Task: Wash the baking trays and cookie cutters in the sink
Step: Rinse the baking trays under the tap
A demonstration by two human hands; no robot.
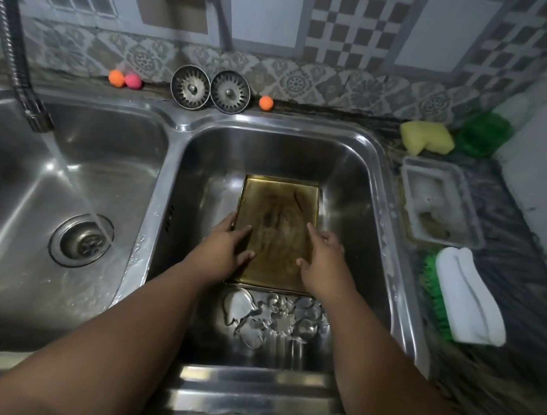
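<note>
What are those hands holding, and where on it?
Both the left hand and right hand hold the baking tray by its two long side edges.

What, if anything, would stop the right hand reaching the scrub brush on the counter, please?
Probably nothing; yes. The right hand holds the baking tray in the right basin, and the scrub brush lies on the counter past that basin's rim, nothing between them.

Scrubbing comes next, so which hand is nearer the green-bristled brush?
Right. The right hand holds the tray's right edge, toward the brush; the left hand holds the left edge, farther off.
</note>
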